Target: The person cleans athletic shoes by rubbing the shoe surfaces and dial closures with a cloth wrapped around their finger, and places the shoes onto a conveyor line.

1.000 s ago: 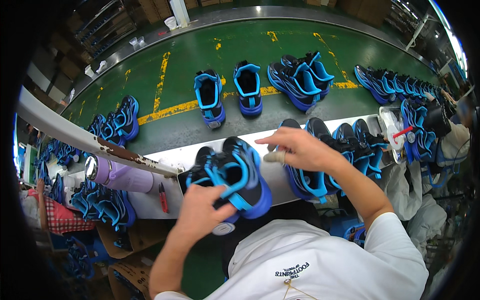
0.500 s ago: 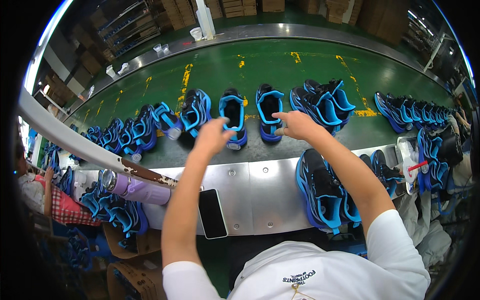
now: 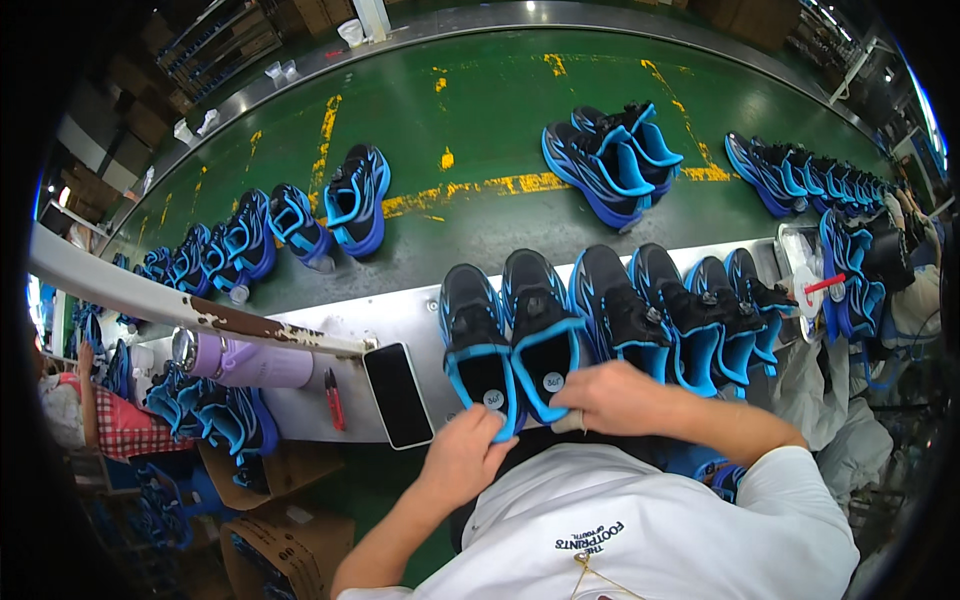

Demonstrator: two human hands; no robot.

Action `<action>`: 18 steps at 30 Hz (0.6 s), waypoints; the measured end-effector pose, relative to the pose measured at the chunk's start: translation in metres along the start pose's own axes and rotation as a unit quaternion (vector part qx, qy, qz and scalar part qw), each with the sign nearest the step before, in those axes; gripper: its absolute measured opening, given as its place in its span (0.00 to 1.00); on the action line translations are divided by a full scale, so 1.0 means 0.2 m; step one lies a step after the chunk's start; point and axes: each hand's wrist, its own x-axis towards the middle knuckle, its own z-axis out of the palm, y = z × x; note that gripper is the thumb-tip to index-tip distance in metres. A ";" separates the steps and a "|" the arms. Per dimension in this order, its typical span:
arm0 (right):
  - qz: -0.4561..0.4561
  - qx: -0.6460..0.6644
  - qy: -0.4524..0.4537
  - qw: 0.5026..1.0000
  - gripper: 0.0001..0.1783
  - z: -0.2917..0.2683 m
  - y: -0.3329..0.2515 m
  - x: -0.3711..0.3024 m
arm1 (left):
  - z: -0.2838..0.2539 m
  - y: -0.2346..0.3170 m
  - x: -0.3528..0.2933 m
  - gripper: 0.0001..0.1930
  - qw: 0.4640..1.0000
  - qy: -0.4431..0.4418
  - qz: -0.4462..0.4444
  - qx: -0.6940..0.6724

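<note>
Two black sneakers with bright blue collars stand side by side on the metal ledge in front of me, toes pointing away. My left hand [image 3: 462, 458] pinches the heel of the left sneaker [image 3: 471, 316]. At the heel of the right sneaker [image 3: 535, 294], my right hand [image 3: 612, 398] is closed on the collar, with a pale wrap on one finger. Round stickers show on both insoles. Right beside them, several matching sneakers [image 3: 610, 285] stand in a row on the same ledge.
A phone [image 3: 398, 395], red pen [image 3: 334, 400] and purple bottle [image 3: 245, 360] lie left on the metal ledge [image 3: 465, 410]. A worn metal bar [image 3: 180, 297] crosses there. Sneakers [image 3: 605, 165] line the green surface [image 3: 470, 130] beyond. Another person's arm [image 3: 88, 385] is far left.
Both hands have come back toward my body, bringing two sneakers from the green surface onto the metal ledge. Each hand now grips a heel; before, they were at the shoes farther out.
</note>
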 end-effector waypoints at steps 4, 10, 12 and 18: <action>0.013 0.011 0.051 0.999 0.16 0.02 0.00 -0.15 | -0.11 0.05 -0.06 0.20 0.983 -0.087 -0.082 -0.141; -0.052 -0.166 0.255 0.951 0.33 -0.19 -0.03 0.07 | -0.15 0.08 0.18 0.22 0.948 0.262 0.037 0.178; -0.058 -0.194 0.216 0.955 0.31 -0.10 0.06 0.18 | -0.08 -0.01 0.27 0.19 0.970 0.203 0.048 0.125; 0.050 -0.033 0.240 0.969 0.25 -0.03 0.15 0.21 | 0.03 -0.01 0.27 0.17 0.978 0.169 0.031 0.117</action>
